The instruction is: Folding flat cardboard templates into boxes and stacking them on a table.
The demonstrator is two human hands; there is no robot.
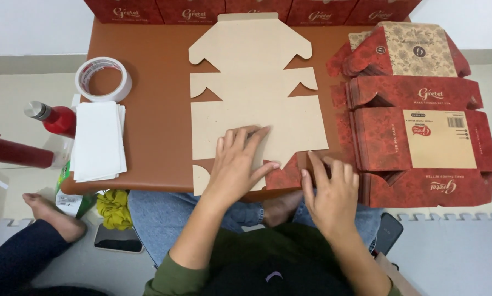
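A flat die-cut cardboard box blank [257, 93] lies plain brown side up in the middle of the small brown table [158, 137]. My left hand [237, 164] presses flat on its near panel, fingers spread. My right hand [328, 189] is at the blank's near right corner, where a red printed flap [285, 174] is folded up between the two hands; its fingertips touch the flap's edge.
A stack of red printed flat box blanks [421, 131] fills the table's right side. A tape roll [103, 79] and a white paper stack [98, 140] lie left. Red boxes [202, 10] line the far edge. A red bottle [54, 118], phones [118, 239], another person's foot [51, 215] are below left.
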